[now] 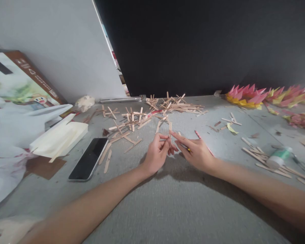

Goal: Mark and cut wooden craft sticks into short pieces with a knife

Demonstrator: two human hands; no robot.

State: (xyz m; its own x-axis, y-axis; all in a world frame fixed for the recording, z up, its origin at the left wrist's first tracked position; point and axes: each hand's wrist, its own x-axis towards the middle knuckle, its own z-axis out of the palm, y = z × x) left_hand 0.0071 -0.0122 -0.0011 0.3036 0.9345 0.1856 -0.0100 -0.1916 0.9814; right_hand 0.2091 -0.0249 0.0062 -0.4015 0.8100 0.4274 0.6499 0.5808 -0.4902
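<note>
Near the middle of the table, my left hand (156,154) pinches a wooden craft stick (170,127) that points up and away, joined or close to other sticks behind it. My right hand (198,154) is closed, its index fingertip touching that stick by the left fingers. A small yellow bit (188,149) shows between the right fingers; what it belongs to is hidden. A thin red-and-white strip (197,134) shows beyond the right hand, partly covered by it. Several sticks joined into crossed shapes (132,120) lie just past my hands.
A phone (87,159) lies left, beside an opened paper packet (63,135) and a white plastic bag (10,149). Loose sticks (256,156) and a white-and-green bottle (279,157) are at right. Pink-and-yellow paper flowers (246,96) stand far right, before a black panel (205,44).
</note>
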